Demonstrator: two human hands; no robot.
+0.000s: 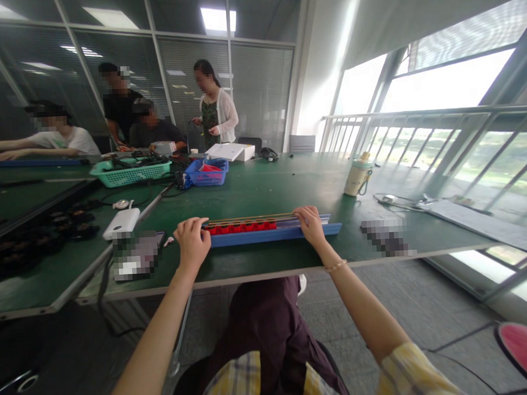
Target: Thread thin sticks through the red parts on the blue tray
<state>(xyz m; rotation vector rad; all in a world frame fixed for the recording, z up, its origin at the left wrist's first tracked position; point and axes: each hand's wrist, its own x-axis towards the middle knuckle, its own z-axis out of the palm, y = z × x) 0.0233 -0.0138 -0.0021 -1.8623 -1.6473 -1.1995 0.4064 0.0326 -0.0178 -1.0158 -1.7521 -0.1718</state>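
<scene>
A long blue channel (265,237) lies crosswise near the table's front edge. Several red blocks (241,227) sit in a row inside its left and middle part; the right part shows a pale inner surface. Along the far side runs a thin tan strip (251,219), reaching from one hand to the other. My left hand (192,239) is closed around the channel's left end, its index finger by the strip. Nearer the right end, my right hand (309,223) grips the channel from above, thumb in front. Fingertips behind the far wall are partly hidden.
On the green table (272,188) stand a bottle (358,178), a blue basket (207,175) and a teal basket (132,174). A white device (122,224) and a blurred phone (140,255) lie left, another blurred item (387,237) right. Several people are across the table.
</scene>
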